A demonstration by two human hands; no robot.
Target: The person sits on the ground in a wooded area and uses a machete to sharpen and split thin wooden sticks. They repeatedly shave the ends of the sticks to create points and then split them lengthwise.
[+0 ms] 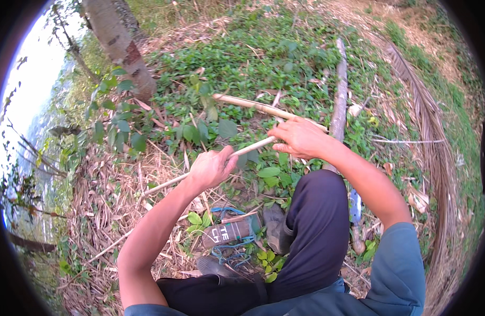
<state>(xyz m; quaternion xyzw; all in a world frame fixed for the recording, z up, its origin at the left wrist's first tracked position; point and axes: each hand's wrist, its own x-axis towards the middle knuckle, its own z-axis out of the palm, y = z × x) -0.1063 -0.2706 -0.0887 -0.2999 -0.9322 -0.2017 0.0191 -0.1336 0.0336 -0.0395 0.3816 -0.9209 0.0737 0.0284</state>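
My left hand [213, 166] is wrapped around a thin, pale peeled stick [171, 183] that slants up to the right in front of me. The fingers of my right hand [299, 138] close on its upper end. A split length of pale bamboo or cane [253, 104] reaches from beneath my right hand toward the upper left; whether that hand grips it too is hidden. Below my hands, a brown sheath [226, 231] with blue cord [237, 258] lies near my shoes. A knife [355, 210] with a metal blade and wooden handle lies beside my raised knee.
A grey branch [340, 89] lies beyond my right hand, and a long dry palm frond [432, 126] curves along the right. A tree trunk [118, 47] rises at the upper left. Green low plants [242, 58] and dry litter [105, 210] cover the ground.
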